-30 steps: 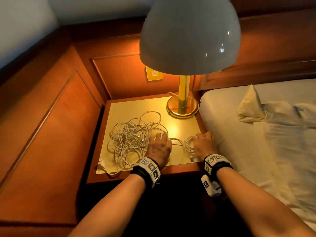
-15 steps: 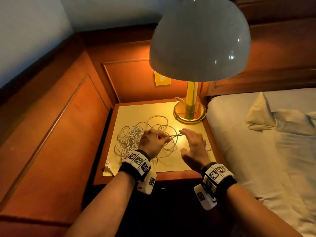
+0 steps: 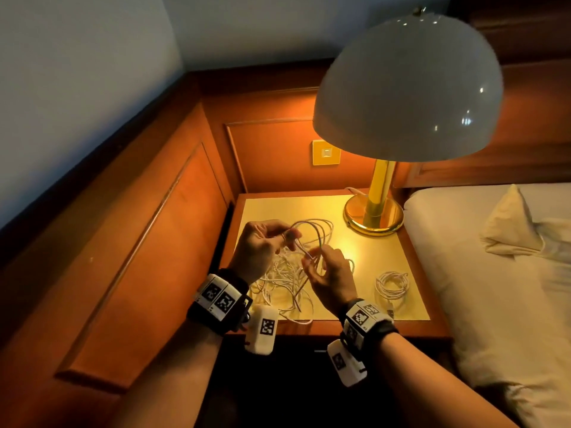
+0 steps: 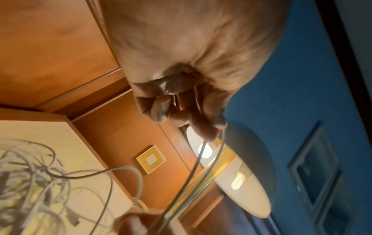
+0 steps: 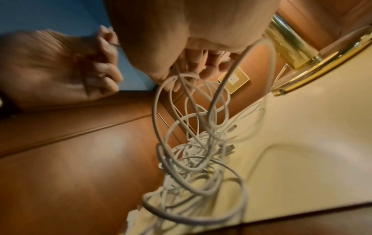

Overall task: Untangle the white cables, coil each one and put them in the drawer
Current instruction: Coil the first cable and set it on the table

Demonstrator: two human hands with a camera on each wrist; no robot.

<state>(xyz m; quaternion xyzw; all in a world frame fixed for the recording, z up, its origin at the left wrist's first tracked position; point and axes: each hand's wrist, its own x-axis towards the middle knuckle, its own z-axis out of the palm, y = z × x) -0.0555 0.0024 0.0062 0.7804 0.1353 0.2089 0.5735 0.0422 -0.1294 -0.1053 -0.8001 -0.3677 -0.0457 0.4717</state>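
Note:
A tangle of white cables [image 3: 285,281] lies on the nightstand top [image 3: 364,273], also seen as the tangle [image 5: 193,159] and the tangle [image 4: 30,182] in the wrist views. My left hand [image 3: 265,242] is lifted above it and pinches a cable strand [image 4: 201,152] between thumb and fingers. My right hand [image 3: 327,270] holds loops of cable [image 5: 181,98] that hang down into the tangle. A strand arcs between both hands. One coiled cable [image 3: 391,284] lies apart at the right front of the top. No drawer shows.
A brass lamp base [image 3: 373,216] stands at the back right of the nightstand, its big white shade [image 3: 408,88] overhanging the top. Wooden panelling [image 3: 139,242] closes the left and back, with a wall plate [image 3: 326,152]. A bed [image 3: 494,288] adjoins on the right.
Both hands rose from the nightstand top. The right hand left the small coil lying at the right. Both now hold strands lifted out of the tangle. The head view shifted back and left.

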